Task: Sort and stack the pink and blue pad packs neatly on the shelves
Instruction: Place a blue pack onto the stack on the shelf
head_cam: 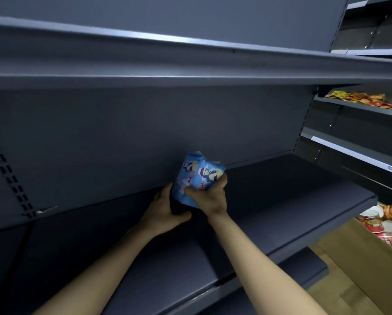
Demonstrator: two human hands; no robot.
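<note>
A blue pad pack (196, 176) stands tilted near the back of a dark grey shelf (292, 194), held between both hands. My right hand (209, 196) grips its front and right side, thumb across the printed face. My left hand (166, 208) cups its lower left side and bottom, thumb curled underneath. The pack's base is hidden by my hands, so I cannot tell whether it touches the shelf. No pink pack is in view.
Another dark shelf (190, 64) juts out overhead. On the right, a neighbouring rack carries red and yellow sachets (361, 100). Lower right, red and white cups (388, 223) lie beside a cardboard box (354, 264). A lower shelf edge (281, 283) sticks out below.
</note>
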